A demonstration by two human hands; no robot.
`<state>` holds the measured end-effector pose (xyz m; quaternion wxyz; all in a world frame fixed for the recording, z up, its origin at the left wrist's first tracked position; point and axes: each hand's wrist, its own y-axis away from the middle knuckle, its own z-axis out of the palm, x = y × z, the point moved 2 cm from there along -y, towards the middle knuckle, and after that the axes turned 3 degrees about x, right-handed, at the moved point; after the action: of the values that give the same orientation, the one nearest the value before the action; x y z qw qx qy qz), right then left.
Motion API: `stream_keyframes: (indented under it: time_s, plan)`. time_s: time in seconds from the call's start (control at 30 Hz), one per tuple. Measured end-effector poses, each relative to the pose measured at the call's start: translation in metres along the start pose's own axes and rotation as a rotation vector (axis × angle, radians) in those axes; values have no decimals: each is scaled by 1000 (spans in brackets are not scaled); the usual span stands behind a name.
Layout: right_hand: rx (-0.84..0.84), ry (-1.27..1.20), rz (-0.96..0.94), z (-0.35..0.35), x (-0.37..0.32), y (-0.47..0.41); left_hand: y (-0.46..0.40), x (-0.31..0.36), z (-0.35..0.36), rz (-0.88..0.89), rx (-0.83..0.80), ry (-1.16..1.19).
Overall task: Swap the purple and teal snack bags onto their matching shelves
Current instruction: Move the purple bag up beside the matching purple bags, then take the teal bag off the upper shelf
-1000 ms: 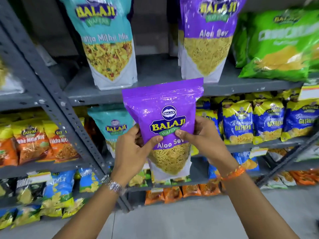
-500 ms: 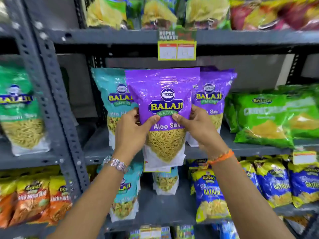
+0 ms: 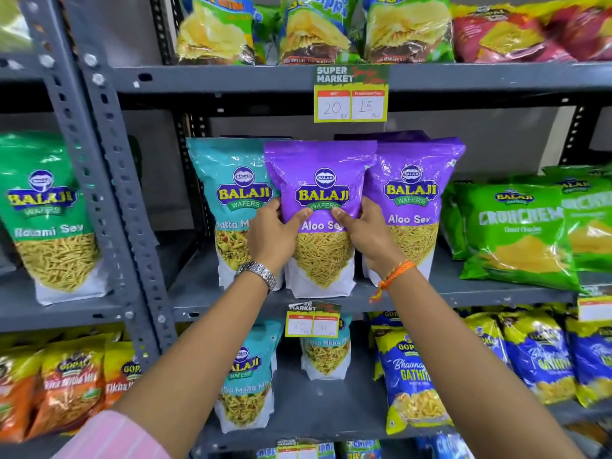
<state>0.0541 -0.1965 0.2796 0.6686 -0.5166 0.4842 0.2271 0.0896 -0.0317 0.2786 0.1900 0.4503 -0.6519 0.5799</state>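
1. Purple snack bag (image 3: pixel 323 193), labelled "Balaji Wafers Aloo Sev": upright at the centre of the frame, held by both hands at the middle shelf (image 3: pixel 463 294). Its base sits at the shelf's front edge; whether it rests on the shelf cannot be told.
2. Left hand (image 3: pixel 276 235): grip closed on the bag's left edge, thumb across the front just under the logo. A metal watch (image 3: pixel 256 274) is on the wrist.
3. Right hand (image 3: pixel 366 231): grip closed on the bag's right edge, thumb on the front. An orange thread band (image 3: pixel 394 276) is on the wrist.
4. Teal snack bag (image 3: pixel 231 207): upright on the middle shelf, just left of the held bag and partly behind it.
5. Second purple bag (image 3: pixel 414 200): upright on the same shelf, just right of the held bag, same label.
6. Lower shelf (image 3: pixel 331 409), centre bottom of the frame: two more teal bags (image 3: pixel 245 385), standing.
7. Price card (image 3: pixel 351 94): hangs from the shelf above, top centre, with handwritten "20" and "15".
8. Green bags (image 3: pixel 516 233): right of the frame, leaning on the middle shelf.
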Motion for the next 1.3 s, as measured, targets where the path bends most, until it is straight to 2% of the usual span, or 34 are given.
stream_keyframes:
  time_s: [0.2, 0.37, 0.5, 0.6, 0.63, 0.7, 0.8, 0.9, 1.0, 1.13, 1.3]
  plan:
    - [50, 77, -2, 1, 11, -7, -2, -2, 7, 19, 43, -25]
    - [187, 362, -66, -3, 12, 1, 7, -5, -13, -2, 82, 113]
    - [343, 431, -147, -6, 0, 29, 22, -27, -52, 82, 299, 158]
    - [490, 326, -348, 13, -16, 71, 29, -49, -78, 159, 424, 85]
    - [451, 244, -384, 28, -18, 83, 29, -56, -84, 155, 426, 39]
    - [257, 134, -355, 61, -13, 92, 22, -72, -88, 76, 363, -31]
    - [15, 217, -282, 103, 7, 95, 11, -95, -86, -149, 130, 9]
    - [-15, 374, -256, 122, 25, 95, 9, -107, -79, -262, -122, 123]
    - [-26, 418, -205, 126, 34, 94, 8, -115, -73, -225, -219, 146]
    - [-25, 444, -188, 126, 40, 92, 8, -121, -79, -209, -214, 99]
    - [-79, 491, -184, 127, 38, 84, 22, -112, -94, -143, -81, -99]
